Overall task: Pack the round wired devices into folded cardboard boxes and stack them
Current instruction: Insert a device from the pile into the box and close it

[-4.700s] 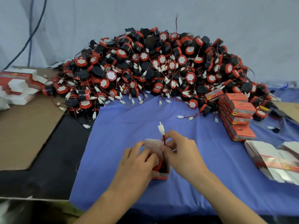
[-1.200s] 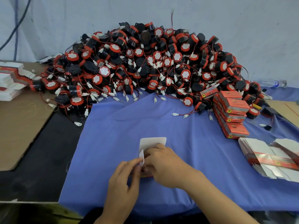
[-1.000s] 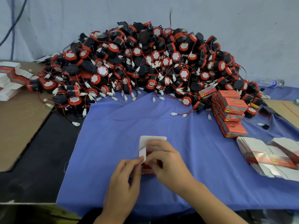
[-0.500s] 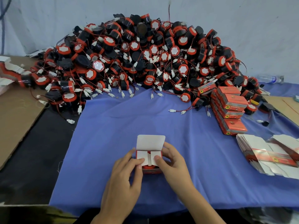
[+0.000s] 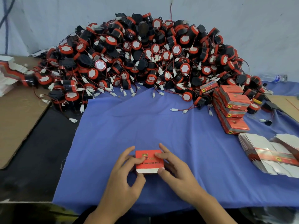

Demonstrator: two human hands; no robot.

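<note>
A small red cardboard box (image 5: 149,160) lies on the blue cloth (image 5: 161,130) near the front edge, its lid folded down with a white flap edge showing toward me. My left hand (image 5: 124,177) holds its left side, fingers on top and thumb at the near edge. My right hand (image 5: 174,167) grips its right side the same way. A large heap of round black-and-red wired devices (image 5: 145,59) fills the back of the table. A stack of closed red boxes (image 5: 231,109) stands at the right.
Flat unfolded box blanks (image 5: 268,152) lie at the right front. More flat blanks (image 5: 8,73) sit on brown cardboard (image 5: 17,117) at the left. Loose white connectors (image 5: 178,109) trail onto the cloth. A plastic bottle (image 5: 273,77) lies at the back right.
The device went into the box, the side flaps were folded in, and the white lid flap that stood open has now been folded down over the box. Both hands stay on it.
</note>
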